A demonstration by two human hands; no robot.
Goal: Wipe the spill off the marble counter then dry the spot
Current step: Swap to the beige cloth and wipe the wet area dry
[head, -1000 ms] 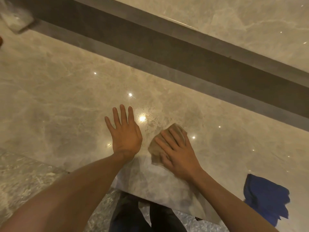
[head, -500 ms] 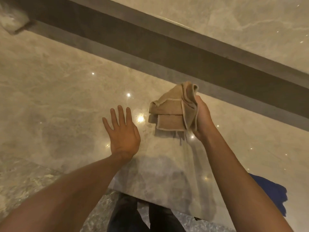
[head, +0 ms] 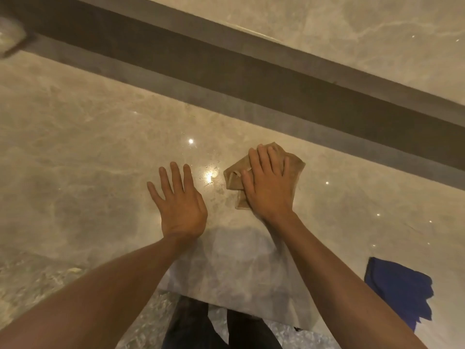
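A tan folded cloth (head: 294, 165) lies on the beige marble counter (head: 75, 159), and my right hand (head: 269, 182) presses flat on top of it, covering most of it. My left hand (head: 178, 200) rests flat on the counter to the left, fingers spread, holding nothing. Between the two hands a patch of small droplets and wet specks (head: 214, 180) glints around a bright light reflection.
A blue cloth (head: 402, 288) lies on the counter at the lower right. A dark recessed band (head: 251, 71) runs along the back of the counter below a marble wall. A blurred pale object (head: 10, 39) sits at the far left. The counter's front edge is near my legs.
My right hand had lifted the tan cloth off the counter half a second ago; now it has set it back down and presses on it. My left hand has stayed put.
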